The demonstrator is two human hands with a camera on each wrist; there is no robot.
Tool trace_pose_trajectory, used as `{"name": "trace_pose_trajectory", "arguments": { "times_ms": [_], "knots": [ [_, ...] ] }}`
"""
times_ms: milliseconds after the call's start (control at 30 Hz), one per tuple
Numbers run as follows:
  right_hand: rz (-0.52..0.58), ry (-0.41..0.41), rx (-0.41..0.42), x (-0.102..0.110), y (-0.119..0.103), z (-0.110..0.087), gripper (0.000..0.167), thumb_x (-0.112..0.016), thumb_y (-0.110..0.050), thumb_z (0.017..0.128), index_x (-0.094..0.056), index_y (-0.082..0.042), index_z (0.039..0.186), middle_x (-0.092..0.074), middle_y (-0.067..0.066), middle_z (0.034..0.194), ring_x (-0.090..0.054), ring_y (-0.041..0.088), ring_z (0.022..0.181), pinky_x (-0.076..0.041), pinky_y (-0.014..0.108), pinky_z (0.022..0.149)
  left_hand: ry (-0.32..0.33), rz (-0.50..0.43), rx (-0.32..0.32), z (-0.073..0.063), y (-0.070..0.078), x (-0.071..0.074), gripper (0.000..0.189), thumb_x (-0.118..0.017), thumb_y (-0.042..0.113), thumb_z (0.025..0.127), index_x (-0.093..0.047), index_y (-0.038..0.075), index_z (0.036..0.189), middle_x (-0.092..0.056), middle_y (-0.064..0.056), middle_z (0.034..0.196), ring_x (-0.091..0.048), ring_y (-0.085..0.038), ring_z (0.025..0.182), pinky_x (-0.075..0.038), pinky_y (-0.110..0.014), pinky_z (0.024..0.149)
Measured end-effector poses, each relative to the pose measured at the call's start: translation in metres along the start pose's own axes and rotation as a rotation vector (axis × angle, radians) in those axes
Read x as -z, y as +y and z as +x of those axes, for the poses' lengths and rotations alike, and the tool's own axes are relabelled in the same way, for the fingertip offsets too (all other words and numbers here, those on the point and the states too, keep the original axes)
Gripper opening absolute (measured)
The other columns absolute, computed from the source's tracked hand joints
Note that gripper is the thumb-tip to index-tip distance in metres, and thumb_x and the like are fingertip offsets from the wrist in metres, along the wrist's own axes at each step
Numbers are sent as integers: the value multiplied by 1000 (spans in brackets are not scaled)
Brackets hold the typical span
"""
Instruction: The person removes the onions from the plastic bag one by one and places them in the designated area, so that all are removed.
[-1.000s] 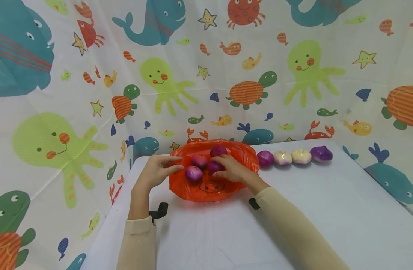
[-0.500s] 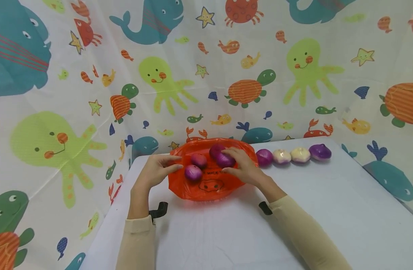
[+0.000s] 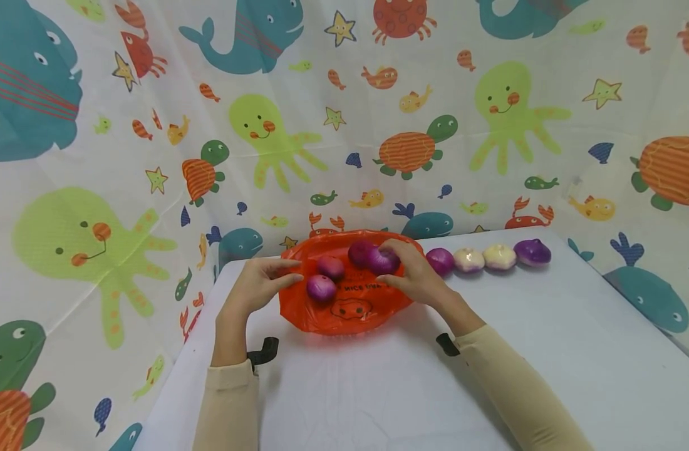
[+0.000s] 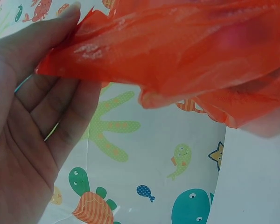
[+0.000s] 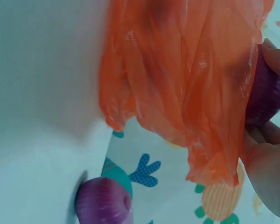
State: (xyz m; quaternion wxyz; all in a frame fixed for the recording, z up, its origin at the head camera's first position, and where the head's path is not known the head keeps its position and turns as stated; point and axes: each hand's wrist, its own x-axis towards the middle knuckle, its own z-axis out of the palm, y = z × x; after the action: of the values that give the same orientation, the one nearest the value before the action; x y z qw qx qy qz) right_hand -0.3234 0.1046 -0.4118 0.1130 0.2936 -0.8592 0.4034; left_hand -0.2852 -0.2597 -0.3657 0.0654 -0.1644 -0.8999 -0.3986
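Note:
A red plastic bag (image 3: 350, 322) lies spread with its mouth up on the white table, printed lettering and a face inside. My right hand (image 3: 414, 275) holds a purple onion (image 3: 381, 260) between thumb and fingers, over the bag's right side. In the right wrist view that onion (image 5: 265, 95) shows beside the bag's wall (image 5: 177, 70). Three other purple onions (image 3: 321, 288) rest in the bag. My left hand (image 3: 260, 285) stays at the bag's left rim, fingers extended and thumb apart; in the left wrist view the bag's edge (image 4: 98, 60) runs between thumb and fingers.
Right of the bag, a row holds a purple onion (image 3: 440, 262), two whitish bulbs with purple edges (image 3: 499, 257) and a dark purple bulb (image 3: 532, 252). A sea-animal printed curtain (image 3: 344, 188) hangs behind and left of the table (image 3: 367, 394).
My right hand has drawn back to the right from the middle of the bag with an onion in its fingers. The left hand has barely moved.

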Motion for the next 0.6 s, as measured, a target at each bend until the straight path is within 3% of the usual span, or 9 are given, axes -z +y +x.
{"name": "trace_pose_trajectory", "arguments": {
  "times_ms": [367,600],
  "knots": [
    [26,57,-36,20,5,-4,60,-82,-23,91,-51,-18,142,-52,9,147,-47,32,140,-53,57,107,-3,-10,-1,0,0,0,33,-79,34,93,-78,20,123,-78,-4,108,-74,-22,93,-65,-36,81],
    [21,109,-28,34,10,-6,61,-85,-18,87,-51,-17,137,-56,10,140,-58,31,125,-59,53,98,-5,-14,-6,0,0,0,33,-80,34,93,-78,20,124,-79,-4,109,-75,-21,94,-65,-36,82]
  ]
}}
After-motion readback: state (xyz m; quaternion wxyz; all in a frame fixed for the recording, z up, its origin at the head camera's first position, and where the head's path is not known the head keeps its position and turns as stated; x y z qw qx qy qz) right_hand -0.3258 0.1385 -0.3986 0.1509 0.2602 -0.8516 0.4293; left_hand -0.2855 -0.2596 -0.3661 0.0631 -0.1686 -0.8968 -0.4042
